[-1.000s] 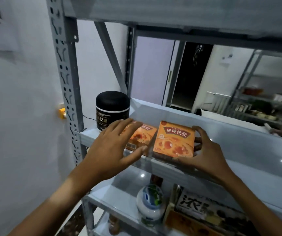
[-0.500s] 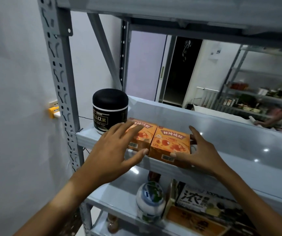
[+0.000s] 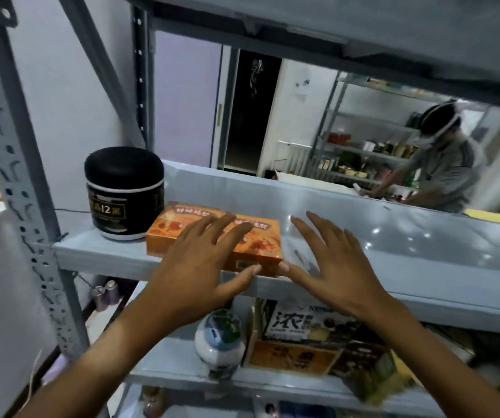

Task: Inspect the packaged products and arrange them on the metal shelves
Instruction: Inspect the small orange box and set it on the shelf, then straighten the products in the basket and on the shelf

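A round black jar (image 3: 124, 193) with a glossy label stands at the left end of the smooth grey metal shelf (image 3: 393, 245). Beside it, seemingly touching, two flat orange cardboard boxes (image 3: 182, 227) lie side by side, long axes running front to back. The left hand (image 3: 200, 267) hovers spread over them; the right hand (image 3: 330, 260), fingers wide, is just right of them, empty.

Dim, bluish indoor light lit the scene, with small overhead glare spots on the glossy shelf (image 3: 423, 245), soft shadows under both hands, wide-angle bending of the upright (image 3: 16, 182) at the left edge, and blurred lower-right corner goods.
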